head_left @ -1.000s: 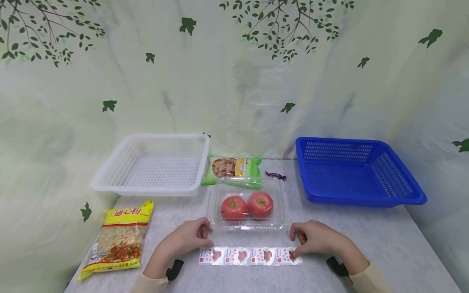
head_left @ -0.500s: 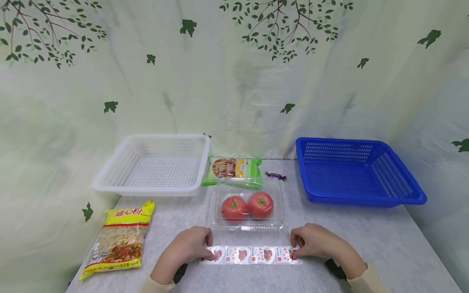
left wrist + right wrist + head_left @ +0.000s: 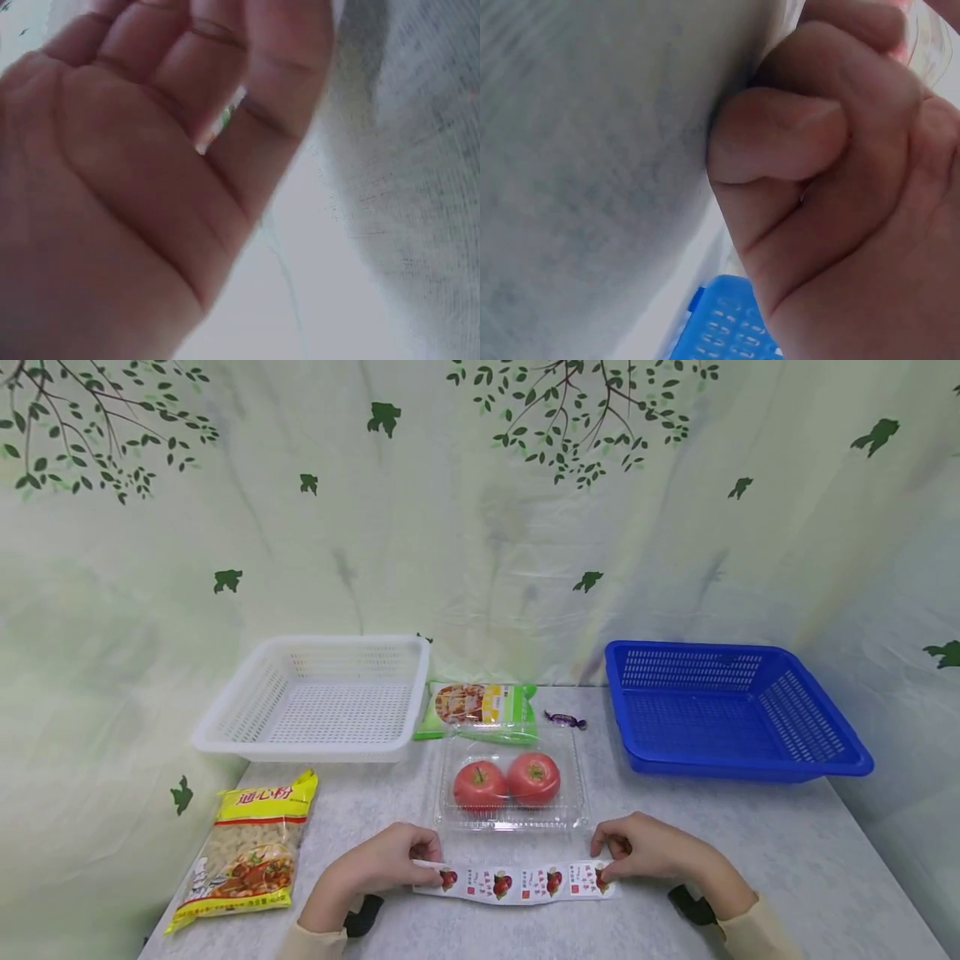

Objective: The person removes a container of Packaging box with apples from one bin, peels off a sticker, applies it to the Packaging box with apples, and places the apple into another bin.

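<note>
A strip of several apple-printed stickers (image 3: 513,885) lies across the front of the table, bowed slightly in the middle. My left hand (image 3: 390,860) pinches its left end between thumb and fingers, and my right hand (image 3: 647,852) pinches its right end. Behind the strip, a clear plastic clamshell box (image 3: 572,814) contains two red apples (image 3: 480,785). Close up in the left wrist view are the palm and bent fingers of my left hand (image 3: 150,172). The right wrist view has the curled fingers of my right hand (image 3: 840,165); the strip cannot be made out there.
A white basket (image 3: 300,752) stands at back left, a blue basket (image 3: 750,768) at back right. Between them lie a green food packet (image 3: 480,703) and a purple wrapped candy (image 3: 565,720). A yellow bag of pasta (image 3: 251,843) lies at left.
My left hand has come down onto the left end of the sticker strip and now pinches it. The strip went from flat to slightly bowed, with less glare on it.
</note>
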`<state>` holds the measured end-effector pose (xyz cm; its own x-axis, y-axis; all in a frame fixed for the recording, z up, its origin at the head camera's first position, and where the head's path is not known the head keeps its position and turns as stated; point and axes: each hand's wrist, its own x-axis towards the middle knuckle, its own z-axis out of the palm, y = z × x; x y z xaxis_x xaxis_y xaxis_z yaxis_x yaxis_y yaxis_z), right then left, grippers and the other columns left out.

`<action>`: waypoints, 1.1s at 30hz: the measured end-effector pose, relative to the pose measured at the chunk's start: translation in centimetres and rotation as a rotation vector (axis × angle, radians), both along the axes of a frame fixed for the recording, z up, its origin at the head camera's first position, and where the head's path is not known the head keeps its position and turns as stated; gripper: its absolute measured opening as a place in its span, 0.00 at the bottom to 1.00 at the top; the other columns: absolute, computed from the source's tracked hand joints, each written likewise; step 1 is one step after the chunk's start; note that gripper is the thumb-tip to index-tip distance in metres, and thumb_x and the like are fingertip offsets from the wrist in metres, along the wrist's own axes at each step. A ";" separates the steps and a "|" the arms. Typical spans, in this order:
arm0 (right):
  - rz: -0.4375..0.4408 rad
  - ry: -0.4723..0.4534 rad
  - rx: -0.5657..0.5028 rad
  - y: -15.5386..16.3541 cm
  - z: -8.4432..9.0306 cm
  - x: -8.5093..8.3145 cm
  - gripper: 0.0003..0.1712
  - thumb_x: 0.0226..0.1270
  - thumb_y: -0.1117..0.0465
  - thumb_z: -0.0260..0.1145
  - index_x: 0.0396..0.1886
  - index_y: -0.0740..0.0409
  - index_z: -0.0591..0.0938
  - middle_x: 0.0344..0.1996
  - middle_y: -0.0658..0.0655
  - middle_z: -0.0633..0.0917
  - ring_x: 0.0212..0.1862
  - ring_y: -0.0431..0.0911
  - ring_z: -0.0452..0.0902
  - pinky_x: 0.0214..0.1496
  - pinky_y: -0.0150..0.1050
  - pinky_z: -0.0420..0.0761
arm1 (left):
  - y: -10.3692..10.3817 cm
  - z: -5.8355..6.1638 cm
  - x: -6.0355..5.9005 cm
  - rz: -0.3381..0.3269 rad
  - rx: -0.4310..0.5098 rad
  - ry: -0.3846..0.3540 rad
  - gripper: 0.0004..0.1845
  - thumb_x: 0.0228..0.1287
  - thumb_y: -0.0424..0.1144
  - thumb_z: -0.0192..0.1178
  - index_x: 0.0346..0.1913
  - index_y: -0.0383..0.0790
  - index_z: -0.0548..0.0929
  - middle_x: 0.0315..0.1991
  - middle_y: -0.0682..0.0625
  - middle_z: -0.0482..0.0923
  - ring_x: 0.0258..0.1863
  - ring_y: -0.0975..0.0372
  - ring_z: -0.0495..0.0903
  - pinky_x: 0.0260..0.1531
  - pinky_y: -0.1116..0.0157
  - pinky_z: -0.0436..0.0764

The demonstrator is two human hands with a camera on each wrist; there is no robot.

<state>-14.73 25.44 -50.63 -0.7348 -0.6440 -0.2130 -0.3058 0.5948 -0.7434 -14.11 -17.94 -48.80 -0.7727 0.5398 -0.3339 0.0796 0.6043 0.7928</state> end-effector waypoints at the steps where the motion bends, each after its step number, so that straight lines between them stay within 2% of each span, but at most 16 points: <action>1: -0.002 -0.026 -0.011 0.1 0.0 0.0 0.11 0.62 0.50 0.80 0.37 0.45 0.87 0.20 0.38 0.72 0.24 0.29 0.65 0.30 0.27 0.67 | -0.1 0.0 0.0 -0.007 0.026 -0.016 0.10 0.60 0.38 0.76 0.31 0.43 0.83 0.26 0.58 0.80 0.26 0.68 0.73 0.25 0.71 0.71; 4: 0.017 -0.074 -0.055 0.6 0.1 -0.1 0.09 0.64 0.52 0.78 0.31 0.48 0.87 0.20 0.39 0.71 0.25 0.29 0.64 0.30 0.27 0.65 | -0.2 0.1 -0.1 -0.011 0.090 -0.056 0.09 0.61 0.37 0.76 0.33 0.41 0.83 0.27 0.56 0.81 0.26 0.67 0.74 0.25 0.71 0.72; 6: 0.040 -0.106 -0.105 0.9 0.1 -0.2 0.08 0.67 0.55 0.76 0.31 0.52 0.86 0.22 0.39 0.72 0.28 0.30 0.66 0.31 0.27 0.67 | -0.3 0.2 -0.2 -0.012 0.112 -0.070 0.09 0.62 0.38 0.75 0.34 0.39 0.84 0.27 0.56 0.80 0.26 0.67 0.73 0.25 0.71 0.71; 9: 0.076 -0.177 -0.211 1.4 0.3 -0.2 0.07 0.73 0.60 0.70 0.37 0.59 0.84 0.29 0.42 0.80 0.31 0.31 0.73 0.32 0.29 0.75 | -0.5 0.4 -0.2 -0.016 0.122 -0.087 0.10 0.63 0.39 0.74 0.34 0.38 0.85 0.26 0.57 0.79 0.25 0.68 0.71 0.25 0.72 0.69; 11: 0.085 -0.250 -0.296 1.6 0.6 -0.3 0.07 0.77 0.63 0.65 0.41 0.64 0.81 0.33 0.47 0.86 0.33 0.34 0.80 0.32 0.32 0.81 | -0.6 0.6 -0.2 -0.019 0.115 -0.095 0.10 0.63 0.40 0.74 0.33 0.38 0.85 0.25 0.57 0.78 0.25 0.68 0.70 0.25 0.72 0.68; 13: 0.076 -0.305 -0.374 1.8 1.2 -0.2 0.08 0.80 0.65 0.61 0.44 0.68 0.79 0.35 0.52 0.90 0.32 0.37 0.85 0.30 0.36 0.86 | -0.6 0.7 -0.2 -0.028 0.107 -0.112 0.10 0.63 0.40 0.74 0.33 0.39 0.85 0.25 0.58 0.78 0.25 0.68 0.70 0.26 0.72 0.67; 15: 0.044 -0.318 -0.428 1.8 1.8 -0.1 0.08 0.81 0.66 0.60 0.45 0.70 0.79 0.34 0.53 0.91 0.30 0.39 0.87 0.29 0.38 0.87 | -0.6 0.8 -0.1 -0.060 0.092 -0.121 0.10 0.63 0.40 0.75 0.31 0.39 0.84 0.24 0.58 0.75 0.25 0.68 0.68 0.26 0.72 0.66; 18: -0.057 -0.265 -0.454 1.5 3.3 0.2 0.10 0.81 0.64 0.62 0.47 0.70 0.80 0.33 0.50 0.91 0.28 0.37 0.85 0.28 0.38 0.86 | -0.1 1.1 0.0 -0.149 0.068 -0.136 0.11 0.63 0.39 0.75 0.30 0.40 0.84 0.22 0.59 0.74 0.23 0.69 0.67 0.25 0.73 0.65; 20: -0.118 -0.201 -0.445 1.1 4.3 0.3 0.10 0.80 0.62 0.64 0.46 0.68 0.82 0.32 0.48 0.89 0.27 0.35 0.82 0.27 0.37 0.84 | 0.6 1.5 0.2 -0.212 0.054 -0.146 0.08 0.63 0.38 0.75 0.31 0.40 0.86 0.23 0.60 0.77 0.23 0.71 0.70 0.26 0.74 0.68; 23: -0.181 -0.117 -0.398 0.3 5.7 0.1 0.09 0.79 0.61 0.66 0.44 0.64 0.84 0.28 0.48 0.86 0.25 0.35 0.77 0.26 0.35 0.80 | 2.3 2.2 0.3 -0.273 0.057 -0.138 0.04 0.64 0.37 0.74 0.38 0.41 0.90 0.28 0.60 0.86 0.28 0.73 0.80 0.32 0.75 0.77; 25: -0.195 -0.083 -0.365 -0.3 6.5 -0.2 0.09 0.78 0.60 0.67 0.44 0.63 0.85 0.27 0.49 0.84 0.24 0.35 0.74 0.25 0.33 0.77 | 3.8 2.7 0.2 -0.288 0.094 -0.109 0.09 0.65 0.37 0.73 0.46 0.41 0.91 0.35 0.58 0.90 0.35 0.73 0.85 0.39 0.74 0.82; 29: -0.205 -0.038 -0.319 -1.4 8.0 -1.0 0.09 0.77 0.57 0.69 0.43 0.59 0.87 0.24 0.49 0.81 0.23 0.35 0.71 0.23 0.32 0.72 | 7.2 3.9 -0.1 -0.259 0.204 -0.024 0.17 0.70 0.39 0.70 0.59 0.39 0.88 0.43 0.53 0.92 0.42 0.74 0.86 0.45 0.74 0.83; 33: -0.214 0.020 -0.327 -2.6 9.4 -2.1 0.08 0.75 0.57 0.71 0.44 0.57 0.88 0.24 0.49 0.80 0.23 0.36 0.70 0.23 0.32 0.71 | 10.3 5.5 -0.8 -0.160 0.336 0.010 0.19 0.74 0.38 0.67 0.63 0.37 0.85 0.46 0.45 0.93 0.43 0.73 0.87 0.44 0.74 0.84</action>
<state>-16.82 22.83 -41.28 -0.8617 -0.5073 -0.0065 -0.2166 0.3793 -0.8996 -14.92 -7.62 -43.33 -0.6722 0.7320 -0.1105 0.1608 0.2900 0.9434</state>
